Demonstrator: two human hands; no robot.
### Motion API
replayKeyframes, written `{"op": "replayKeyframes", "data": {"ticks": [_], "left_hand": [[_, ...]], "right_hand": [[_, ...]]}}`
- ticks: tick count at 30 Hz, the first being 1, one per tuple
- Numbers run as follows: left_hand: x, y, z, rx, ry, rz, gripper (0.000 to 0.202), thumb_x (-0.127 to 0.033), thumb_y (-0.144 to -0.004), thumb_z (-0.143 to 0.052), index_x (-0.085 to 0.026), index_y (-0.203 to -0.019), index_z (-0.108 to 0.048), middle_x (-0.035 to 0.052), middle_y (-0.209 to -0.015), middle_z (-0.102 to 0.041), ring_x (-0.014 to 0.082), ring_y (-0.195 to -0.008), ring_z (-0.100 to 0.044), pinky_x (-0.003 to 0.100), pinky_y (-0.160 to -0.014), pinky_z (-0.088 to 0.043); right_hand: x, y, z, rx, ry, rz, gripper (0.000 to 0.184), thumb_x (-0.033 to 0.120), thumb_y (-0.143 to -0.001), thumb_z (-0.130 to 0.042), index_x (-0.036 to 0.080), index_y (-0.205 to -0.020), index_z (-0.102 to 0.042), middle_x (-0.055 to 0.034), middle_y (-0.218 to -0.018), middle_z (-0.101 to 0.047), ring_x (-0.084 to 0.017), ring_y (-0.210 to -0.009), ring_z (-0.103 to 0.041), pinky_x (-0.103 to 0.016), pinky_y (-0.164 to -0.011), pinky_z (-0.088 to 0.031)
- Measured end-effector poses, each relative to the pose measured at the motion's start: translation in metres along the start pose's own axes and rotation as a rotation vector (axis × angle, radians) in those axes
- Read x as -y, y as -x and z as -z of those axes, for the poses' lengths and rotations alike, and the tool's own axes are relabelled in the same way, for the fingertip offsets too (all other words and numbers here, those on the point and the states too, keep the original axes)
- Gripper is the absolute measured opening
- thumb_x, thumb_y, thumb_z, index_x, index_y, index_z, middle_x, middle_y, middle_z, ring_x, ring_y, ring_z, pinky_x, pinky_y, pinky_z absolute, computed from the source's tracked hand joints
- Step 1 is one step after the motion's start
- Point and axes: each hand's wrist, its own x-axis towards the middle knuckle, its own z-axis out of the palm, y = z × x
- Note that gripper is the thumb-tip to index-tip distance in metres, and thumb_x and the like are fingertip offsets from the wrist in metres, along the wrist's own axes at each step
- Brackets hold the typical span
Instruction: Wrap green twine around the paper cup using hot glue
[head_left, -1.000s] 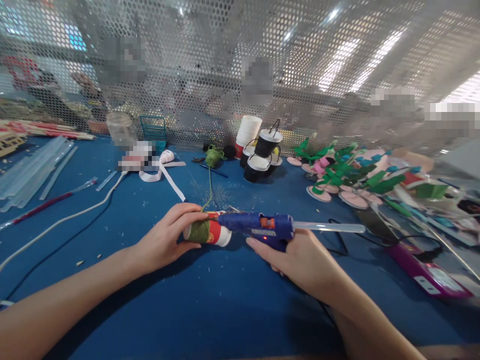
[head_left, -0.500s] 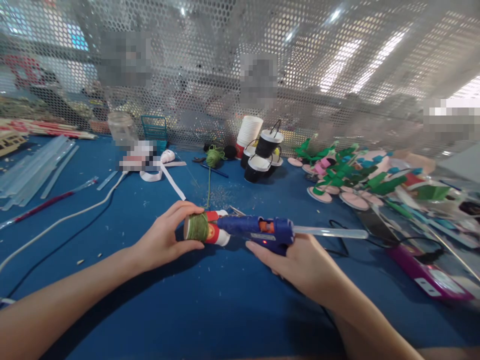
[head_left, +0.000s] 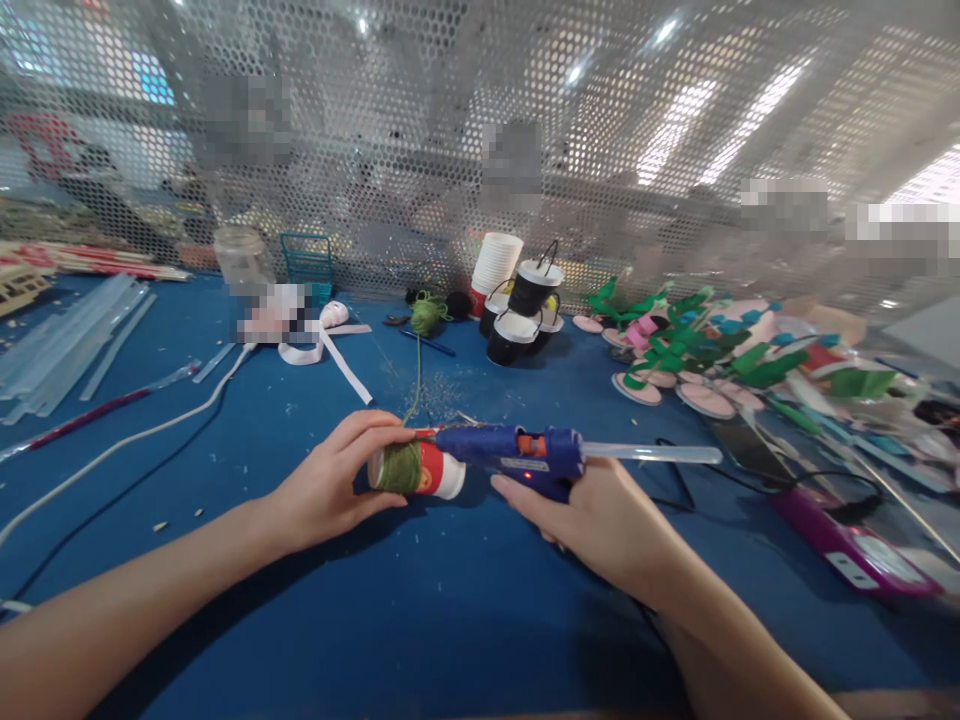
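My left hand (head_left: 341, 475) grips a paper cup (head_left: 450, 477) lying on its side, its white rim toward the right. Green yarn (head_left: 401, 467) is wound round the cup's base end, and a red printed band shows beside it. My right hand (head_left: 592, 510) holds a blue glue gun (head_left: 517, 450) with a small red light lit. A clear glue stick (head_left: 652, 454) sticks out of the gun's back. The nozzle points left, over the cup's upper side; whether it touches is hard to see. A yarn strand runs from the cup to a green yarn ball (head_left: 427, 315).
Black-covered cups (head_left: 514, 338) and a white paper cup stack (head_left: 496, 262) stand at the back. Green paper plants (head_left: 675, 350) crowd the right, near a purple power strip (head_left: 855, 545). Glue sticks (head_left: 75, 340) and a white cable (head_left: 150, 430) lie left. A perforated metal screen (head_left: 420, 150) stands behind.
The cup has turned slightly in my left hand, showing more of its white rim end and moving a little right. The glue gun stays nearly in place over it.
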Motion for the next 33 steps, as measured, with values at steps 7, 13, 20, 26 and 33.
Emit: {"op": "replayKeyframes", "data": {"ticks": [7,13,20,26,33], "left_hand": [[-0.004,-0.003,0.002,0.010,-0.106,-0.150,0.037,-0.018,-0.081,-0.056,-0.016,-0.115,-0.041,0.0133,-0.111,-0.049,0.0243,-0.106,-0.047,0.041,-0.088,-0.046],[-0.002,-0.002,0.003,0.031,-0.123,-0.164,0.039,-0.018,-0.081,-0.056,-0.017,-0.116,-0.040,0.0132,-0.112,-0.049,0.0249,-0.108,-0.047,0.043,-0.089,-0.045],[0.002,-0.001,-0.001,0.016,-0.021,0.075,0.047,-0.021,-0.074,-0.065,-0.020,-0.115,-0.042,0.0110,-0.114,-0.047,0.0237,-0.107,-0.050,0.040,-0.089,-0.047],[0.004,0.000,-0.004,-0.010,-0.018,0.065,0.048,-0.018,-0.072,-0.066,-0.022,-0.114,-0.042,0.0091,-0.114,-0.047,0.0231,-0.107,-0.050,0.041,-0.091,-0.046],[0.004,0.001,-0.005,-0.033,-0.085,-0.021,0.050,-0.012,-0.071,-0.065,-0.022,-0.114,-0.041,0.0094,-0.113,-0.048,0.0237,-0.106,-0.050,0.043,-0.089,-0.047]], "right_hand": [[-0.001,-0.002,0.000,0.086,-0.009,-0.101,0.028,0.041,-0.071,-0.055,0.021,-0.053,-0.048,0.0034,-0.037,-0.048,-0.012,-0.034,-0.045,-0.025,-0.037,-0.039],[0.001,-0.003,-0.001,0.105,-0.073,-0.177,0.026,0.041,-0.070,-0.056,0.019,-0.058,-0.052,0.0026,-0.039,-0.048,-0.011,-0.035,-0.045,-0.024,-0.036,-0.038],[-0.005,-0.017,0.002,0.091,-0.339,-0.221,0.022,0.036,-0.066,-0.064,0.016,-0.070,-0.054,0.0061,-0.040,-0.047,-0.008,-0.034,-0.043,-0.020,-0.036,-0.037],[-0.027,-0.051,0.008,0.007,-0.503,-0.204,0.019,0.033,-0.066,-0.065,0.014,-0.067,-0.061,-0.0013,-0.062,-0.061,-0.008,-0.052,-0.050,-0.019,-0.046,-0.040],[-0.048,-0.092,-0.002,0.087,-0.289,-0.371,0.039,0.032,-0.084,-0.047,0.012,-0.050,-0.054,-0.0067,-0.057,-0.061,-0.006,-0.041,-0.046,-0.018,-0.042,-0.040]]}}
